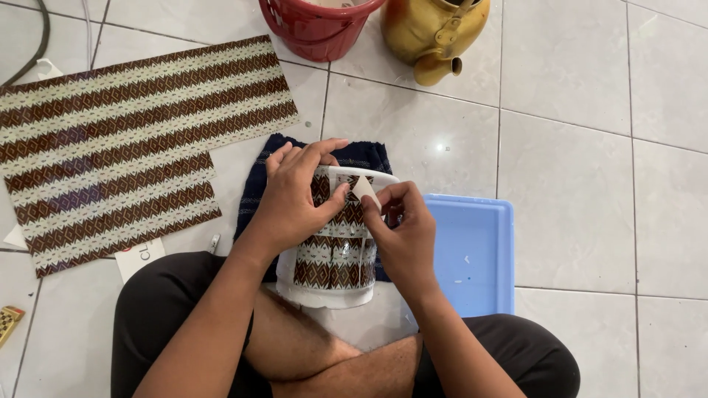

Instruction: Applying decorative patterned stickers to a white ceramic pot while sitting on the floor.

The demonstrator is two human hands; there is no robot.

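A large patterned sheet (125, 140), striped brown and cream, is lying flat on the tiled floor (590, 184) at left. A blue tray (479, 258) is sitting at right, a red bucket (313, 29) and brass kettle (431, 33) at top. A white container (335, 254), partly wrapped in the same pattern, is resting on a dark cloth (361, 155) before the knees. The left hand (295, 195) is cupping its side; the right hand (402, 236) is pinching a small pale scraper (366, 190) against the wrap.
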